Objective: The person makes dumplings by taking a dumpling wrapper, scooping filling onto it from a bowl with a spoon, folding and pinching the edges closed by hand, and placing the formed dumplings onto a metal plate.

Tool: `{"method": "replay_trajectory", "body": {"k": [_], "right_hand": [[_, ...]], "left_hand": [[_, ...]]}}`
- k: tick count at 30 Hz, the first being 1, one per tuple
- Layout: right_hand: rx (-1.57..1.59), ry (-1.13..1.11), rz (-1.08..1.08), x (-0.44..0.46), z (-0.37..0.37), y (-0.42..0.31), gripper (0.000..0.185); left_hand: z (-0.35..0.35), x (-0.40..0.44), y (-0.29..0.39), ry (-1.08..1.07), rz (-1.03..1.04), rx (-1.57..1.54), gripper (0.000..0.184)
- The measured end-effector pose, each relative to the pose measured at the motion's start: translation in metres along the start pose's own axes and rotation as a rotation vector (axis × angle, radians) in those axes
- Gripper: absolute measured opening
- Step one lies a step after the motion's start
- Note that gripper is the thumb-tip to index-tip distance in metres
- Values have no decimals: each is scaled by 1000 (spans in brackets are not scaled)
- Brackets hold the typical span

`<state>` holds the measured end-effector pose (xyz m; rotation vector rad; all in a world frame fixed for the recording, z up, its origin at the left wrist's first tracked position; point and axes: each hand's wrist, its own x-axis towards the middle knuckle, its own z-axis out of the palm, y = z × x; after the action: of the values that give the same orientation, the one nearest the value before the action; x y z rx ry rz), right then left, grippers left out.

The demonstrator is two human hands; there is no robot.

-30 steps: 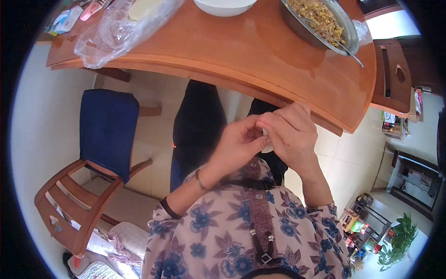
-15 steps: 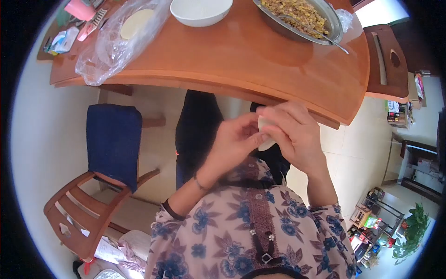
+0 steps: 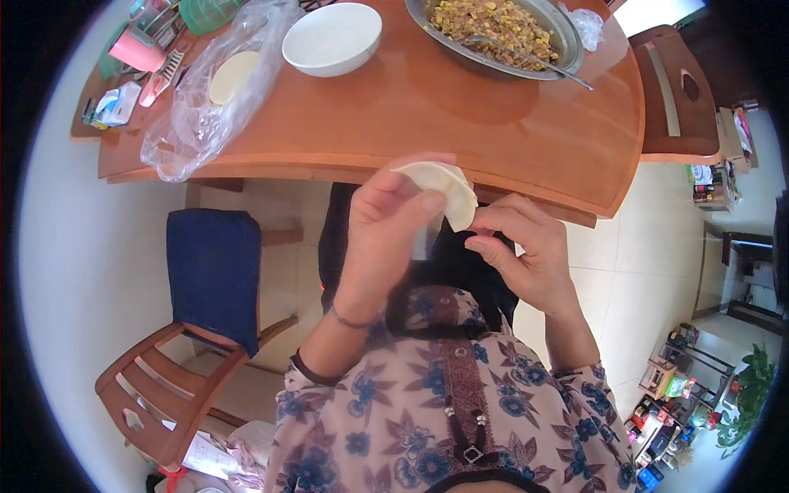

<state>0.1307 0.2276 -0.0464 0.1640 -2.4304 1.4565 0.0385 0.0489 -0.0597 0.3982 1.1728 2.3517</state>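
My left hand (image 3: 386, 214) is closed on a pale, folded dumpling (image 3: 450, 191), thumb on its near face and fingers behind it. The dumpling is a half-moon with a curved, pleated-looking edge, held up just in front of the table edge. Close by its lower right corner is my right hand (image 3: 526, 246), its fingers bent and the thumb a little apart from the forefinger. Whether a right fingertip touches the dough I cannot tell. A round dough wrapper (image 3: 233, 78) lies on a clear plastic bag (image 3: 185, 131) at the table's left.
On the wooden table (image 3: 345, 123) stand a white bowl (image 3: 332, 41) and a metal basin (image 3: 570, 57) of yellow-brown filling (image 3: 501, 33) with a spoon (image 3: 542, 64) in it. A pink cup (image 3: 137, 49) is at far left. A chair (image 3: 214, 279) with blue cloth stands left.
My left hand has raised and turned the dumpling so that its face shows. My right hand has come off it and moved slightly down. The view has shifted a little.
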Motion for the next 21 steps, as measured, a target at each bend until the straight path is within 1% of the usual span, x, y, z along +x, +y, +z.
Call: {"method": "replay_trajectory", "body": {"k": [5,12,18,20,21], "right_hand": [[-2,54,-35,3,5,7,16],[31,117,-18,9,12,5,19],[-74,186,-65,13,22,8,19],[-127,249,-181,16,25,12,19],[-127,248,-181,16,26,11,19]], "left_hand": [[3,0,-4,-3,-16,1,44],[10,-1,-6,-3,-29,-50,48],[9,-4,-7,14,-6,-17,49],[9,-4,-6,26,-3,-15,49],[9,-4,-6,36,-1,-12,49]]}}
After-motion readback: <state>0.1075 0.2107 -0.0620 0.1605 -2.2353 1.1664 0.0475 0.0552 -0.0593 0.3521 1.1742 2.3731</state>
